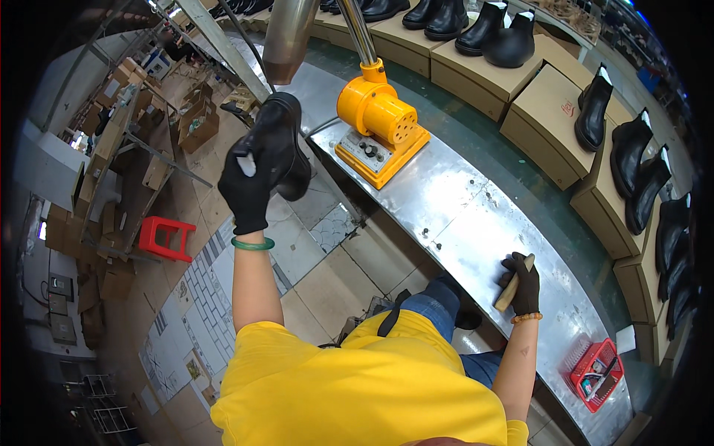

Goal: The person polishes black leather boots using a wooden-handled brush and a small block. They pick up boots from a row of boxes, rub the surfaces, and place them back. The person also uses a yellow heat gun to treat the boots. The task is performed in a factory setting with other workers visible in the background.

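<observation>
My left hand point(245, 195), in a black glove, is closed on a black ankle boot point(280, 134) and holds it up off the table. One end of the boot is just below the mouth of a metal nozzle point(288, 44); whether they touch I cannot tell. A small white patch shows by my gloved fingers. My right hand point(527, 287), also gloved in black, rests over the metal tabletop point(476, 223). Its fingers are wrapped round a tan, wooden-looking stick point(506, 298), whose working end, if any, I cannot make out.
A yellow machine base point(383, 111) with knobs stands on the table ahead. Beyond, cardboard boxes point(547, 123) carry several black boots point(593, 111) along a green curved strip. A red basket point(597, 375) with small items sits at right. A red stool point(167, 238) stands on the floor at left.
</observation>
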Available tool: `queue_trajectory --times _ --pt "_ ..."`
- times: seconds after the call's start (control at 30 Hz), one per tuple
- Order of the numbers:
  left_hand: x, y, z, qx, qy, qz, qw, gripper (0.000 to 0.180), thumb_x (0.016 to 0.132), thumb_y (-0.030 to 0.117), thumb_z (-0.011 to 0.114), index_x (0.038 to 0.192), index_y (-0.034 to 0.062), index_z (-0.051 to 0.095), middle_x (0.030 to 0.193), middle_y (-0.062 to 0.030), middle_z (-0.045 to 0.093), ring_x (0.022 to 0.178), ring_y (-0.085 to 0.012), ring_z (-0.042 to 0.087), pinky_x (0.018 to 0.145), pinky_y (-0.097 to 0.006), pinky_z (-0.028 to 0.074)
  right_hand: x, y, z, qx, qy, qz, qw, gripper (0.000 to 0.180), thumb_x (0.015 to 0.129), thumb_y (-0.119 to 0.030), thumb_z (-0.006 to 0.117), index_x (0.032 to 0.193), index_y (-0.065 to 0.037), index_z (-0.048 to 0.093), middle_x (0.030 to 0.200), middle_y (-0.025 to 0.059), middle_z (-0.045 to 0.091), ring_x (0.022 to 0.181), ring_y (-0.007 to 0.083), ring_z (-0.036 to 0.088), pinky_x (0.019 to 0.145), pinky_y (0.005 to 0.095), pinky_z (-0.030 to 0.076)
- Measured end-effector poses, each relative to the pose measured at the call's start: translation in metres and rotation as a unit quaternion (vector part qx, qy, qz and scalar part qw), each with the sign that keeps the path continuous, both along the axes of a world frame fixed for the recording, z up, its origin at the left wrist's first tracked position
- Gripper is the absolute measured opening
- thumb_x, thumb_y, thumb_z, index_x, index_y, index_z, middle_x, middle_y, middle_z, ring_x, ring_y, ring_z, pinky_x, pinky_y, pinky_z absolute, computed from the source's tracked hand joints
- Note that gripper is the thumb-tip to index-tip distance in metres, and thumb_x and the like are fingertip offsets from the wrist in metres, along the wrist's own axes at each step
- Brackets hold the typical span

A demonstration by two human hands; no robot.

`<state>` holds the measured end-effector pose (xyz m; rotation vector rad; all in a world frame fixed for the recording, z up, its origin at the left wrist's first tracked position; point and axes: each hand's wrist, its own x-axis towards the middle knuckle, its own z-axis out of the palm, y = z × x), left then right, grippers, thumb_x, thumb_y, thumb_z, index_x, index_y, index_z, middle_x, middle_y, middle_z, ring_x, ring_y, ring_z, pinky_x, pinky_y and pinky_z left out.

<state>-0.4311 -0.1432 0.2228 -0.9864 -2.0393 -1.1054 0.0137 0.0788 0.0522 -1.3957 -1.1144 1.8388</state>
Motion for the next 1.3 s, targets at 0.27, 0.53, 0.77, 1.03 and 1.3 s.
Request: queue_trajectory --times 0.27,0.53,0.77,1.03,1.3 --pt "-0.010 -0.003 0.014 0.238 -0.399 -0.113 0.878 0.032 0.075 0.011 0.070 0.104 0.0000 0.063 0.096 -0.0076 0.064 0.084 -0.0176 0.061 0.074 -0.029 0.049 -0.001 0.001 0.000 -0.005 -0.003 0.000 1.000 0.041 0.087 -0.032 0.062 0.111 0.001 0.057 0.088 0.0116 0.064 0.061 0.0166 0.057 0.056 0.0307 0.051" --pt "0.004 -0.001 0.012 0.201 -0.438 -0.146 0.864 0.032 0.076 0.008 0.068 0.106 0.0003 0.062 0.095 -0.0068 0.063 0.084 -0.0166 0.061 0.075 -0.028 0.049 -0.004 -0.005 0.006 -0.018 0.030 -0.041 0.999 0.041 0.094 -0.037 0.050 0.123 -0.008 0.052 0.080 0.0115 0.061 0.060 0.0180 0.057 0.053 0.0326 0.051" --pt "0.085 0.042 0.000 0.107 -0.483 -0.276 0.824 0.031 0.075 0.005 0.066 0.106 -0.0008 0.062 0.096 -0.0066 0.064 0.087 -0.0159 0.061 0.077 -0.028 0.049 0.010 0.005 0.022 0.165 -0.041 -0.071 0.983 0.037 0.093 -0.026 0.055 0.120 -0.001 0.055 0.068 0.0036 0.055 0.055 0.0115 0.052 0.051 0.0262 0.043" --pt "0.202 0.114 -0.027 -0.017 -0.425 -0.448 0.786 0.036 0.073 0.002 0.073 0.107 -0.0016 0.062 0.097 -0.0090 0.066 0.087 -0.0166 0.062 0.080 -0.030 0.049 0.054 0.006 -0.002 0.294 0.004 -0.192 0.936 0.036 0.086 -0.018 0.066 0.114 0.003 0.058 0.073 0.0010 0.057 0.064 0.0090 0.053 0.059 0.0229 0.044" --pt "0.258 0.130 -0.037 -0.038 -0.327 -0.516 0.791 0.045 0.072 0.016 0.078 0.111 -0.0007 0.060 0.098 -0.0140 0.067 0.090 -0.0220 0.067 0.080 -0.032 0.052 0.051 0.036 0.100 0.201 0.447 -0.295 0.820 0.023 0.091 -0.031 0.058 0.082 -0.013 0.048 0.070 -0.0004 0.045 0.064 0.0139 0.047 0.061 0.0321 0.043"
